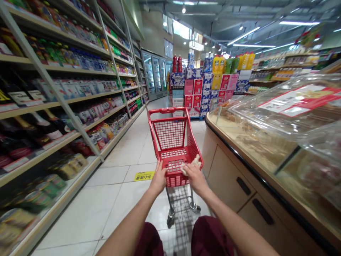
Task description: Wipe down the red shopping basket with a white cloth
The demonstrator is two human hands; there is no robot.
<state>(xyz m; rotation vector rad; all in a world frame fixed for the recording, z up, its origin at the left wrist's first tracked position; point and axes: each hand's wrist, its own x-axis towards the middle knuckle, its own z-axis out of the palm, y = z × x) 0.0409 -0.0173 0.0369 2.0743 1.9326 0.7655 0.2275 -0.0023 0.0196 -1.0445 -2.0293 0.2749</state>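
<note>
Both hands are gripping the red cart's (174, 142) near rim, the left hand (159, 176) bare, the right hand (195, 175) also pinning a pale cloth (192, 163). Probably best steering straight, since the deli counter (234, 142) is sitting just beside it on the right.

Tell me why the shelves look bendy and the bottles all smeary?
In the head view the wide lens bows the shelves; their bottles blur at the left edge; ceiling lights glare on the counter's clear covers; the red cart and both hands stay sharp.
</note>
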